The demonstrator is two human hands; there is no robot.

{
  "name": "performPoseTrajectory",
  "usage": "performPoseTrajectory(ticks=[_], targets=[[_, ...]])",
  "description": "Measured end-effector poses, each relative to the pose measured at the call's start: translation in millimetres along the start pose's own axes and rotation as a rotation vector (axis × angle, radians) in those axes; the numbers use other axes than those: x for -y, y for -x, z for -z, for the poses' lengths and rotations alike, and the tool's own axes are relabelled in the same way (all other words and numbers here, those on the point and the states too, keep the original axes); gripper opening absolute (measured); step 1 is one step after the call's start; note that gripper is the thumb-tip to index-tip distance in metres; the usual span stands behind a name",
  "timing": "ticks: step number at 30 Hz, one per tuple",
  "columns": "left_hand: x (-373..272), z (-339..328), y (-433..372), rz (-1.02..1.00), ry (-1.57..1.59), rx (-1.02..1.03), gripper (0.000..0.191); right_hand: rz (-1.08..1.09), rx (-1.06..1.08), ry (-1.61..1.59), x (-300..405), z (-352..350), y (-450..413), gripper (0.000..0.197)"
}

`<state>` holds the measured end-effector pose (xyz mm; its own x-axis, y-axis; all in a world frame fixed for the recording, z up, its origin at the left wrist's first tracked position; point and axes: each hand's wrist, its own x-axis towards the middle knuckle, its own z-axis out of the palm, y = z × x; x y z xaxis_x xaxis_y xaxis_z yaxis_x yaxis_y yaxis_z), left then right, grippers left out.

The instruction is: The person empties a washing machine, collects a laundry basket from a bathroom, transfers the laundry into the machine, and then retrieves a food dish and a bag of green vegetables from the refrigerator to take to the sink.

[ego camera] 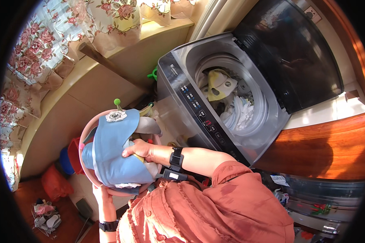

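My left hand (103, 194) grips the near rim of a pink plastic basin (85, 127), held in front of my body. Inside it lies a heap of cloths, topped by a light blue fabric piece (115, 161) with white lace patches. My right hand (141, 150) reaches into the heap, its fingers closed on fabric near the blue piece; which cloth it grips is partly hidden. To the right stands a grey top-loading washing machine (178, 118), its dark lid (292, 60) raised. A yellow-and-white cloth (220, 85) and white laundry (238, 112) lie in its drum.
A wooden pole (109, 65) leans against the sill below floral curtains (33, 45). Left of the basin are a red container (75, 155), a blue one (66, 161) and a red plastic bag (56, 182). Small laundry items (47, 217) lie lower left. A wooden surface (307, 148) borders the washer.
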<state>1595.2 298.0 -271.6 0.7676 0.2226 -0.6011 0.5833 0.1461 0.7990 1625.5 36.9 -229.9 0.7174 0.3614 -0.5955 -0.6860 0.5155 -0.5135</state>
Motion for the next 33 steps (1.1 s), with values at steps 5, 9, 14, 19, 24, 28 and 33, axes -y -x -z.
performPoseTrajectory(ticks=[5,9,14,19,24,28,33], targets=[[-34,9,27,0.015,0.130,0.034,0.039,0.158,0.229,-0.025,35,-27,45,0.051],[-44,8,49,0.021,0.148,-0.016,0.033,0.224,0.290,0.038,62,-57,106,0.056],[-62,-10,70,0.027,0.137,-0.095,0.026,0.362,0.033,0.169,94,-100,172,0.053],[-52,-26,50,0.040,0.165,-0.026,0.035,0.684,0.064,0.244,146,-101,185,0.057],[-39,-45,24,0.043,0.229,0.149,0.047,1.087,-0.060,0.473,202,-125,224,0.049],[-27,-59,4,-0.069,0.351,0.280,0.049,1.445,-0.300,0.656,264,-137,279,0.043],[-40,-77,8,-0.008,0.281,0.363,0.050,1.589,-0.623,0.636,307,-114,324,0.036]])
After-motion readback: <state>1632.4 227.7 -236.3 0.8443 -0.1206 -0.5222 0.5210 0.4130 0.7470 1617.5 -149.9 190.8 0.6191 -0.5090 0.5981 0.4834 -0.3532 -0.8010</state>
